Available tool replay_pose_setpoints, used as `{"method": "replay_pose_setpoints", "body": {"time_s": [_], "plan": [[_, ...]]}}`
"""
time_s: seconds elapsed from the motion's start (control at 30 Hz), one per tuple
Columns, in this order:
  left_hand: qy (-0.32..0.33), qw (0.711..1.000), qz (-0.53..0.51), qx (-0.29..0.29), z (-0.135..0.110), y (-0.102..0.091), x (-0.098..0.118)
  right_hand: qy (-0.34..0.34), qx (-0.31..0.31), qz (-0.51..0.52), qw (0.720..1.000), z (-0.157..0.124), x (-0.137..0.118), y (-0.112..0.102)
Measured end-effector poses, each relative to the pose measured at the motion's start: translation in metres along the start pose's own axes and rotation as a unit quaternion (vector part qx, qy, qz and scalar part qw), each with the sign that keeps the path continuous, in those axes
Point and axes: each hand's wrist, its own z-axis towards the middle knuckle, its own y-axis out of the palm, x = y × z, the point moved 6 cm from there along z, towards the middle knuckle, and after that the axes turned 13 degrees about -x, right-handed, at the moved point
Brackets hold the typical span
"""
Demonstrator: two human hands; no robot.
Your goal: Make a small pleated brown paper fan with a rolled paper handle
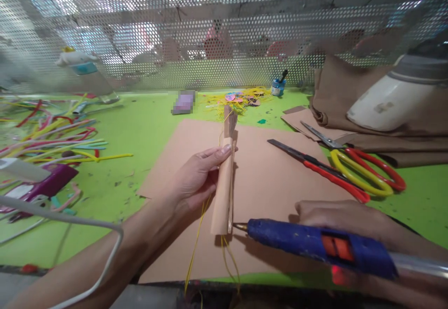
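My left hand (194,178) pinches a rolled strip of brown paper (221,201) between thumb and fingers, holding it upright in view above a large sheet of brown paper (276,183). Darker pleated paper (230,120) sticks out of its far end. Thin yellow string (196,248) hangs from its near end. At the right, my right hand (322,213) is wrapped round a blue hot glue gun (287,236), which partly hides the fingers. The gun's nozzle meets the roll's open edge near the bottom, where shiny glue shows along the seam.
A utility knife (308,162) and scissors (367,169) lie to the right, before folded brown paper (332,85) and a white bottle (381,96). Colourful strips (70,136) and a purple tool (56,183) are left. A white cable (117,234) crosses my left forearm. Behind stands a perforated screen (157,66).
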Motion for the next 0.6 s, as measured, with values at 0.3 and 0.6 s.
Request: {"method": "replay_pose_setpoints", "body": {"time_s": [0.3,0.6], "plan": [[0.007,1.000,0.016,-0.020,-0.0014,0.0040,-0.0007,-0.001,0.039,0.019,0.999,0.0071,-0.0016,-0.0031],[0.005,1.000,0.019,-0.021,0.0005,0.0012,-0.0023,0.010,0.022,-0.050,0.998,-0.0015,-0.0006,0.0044]]}}
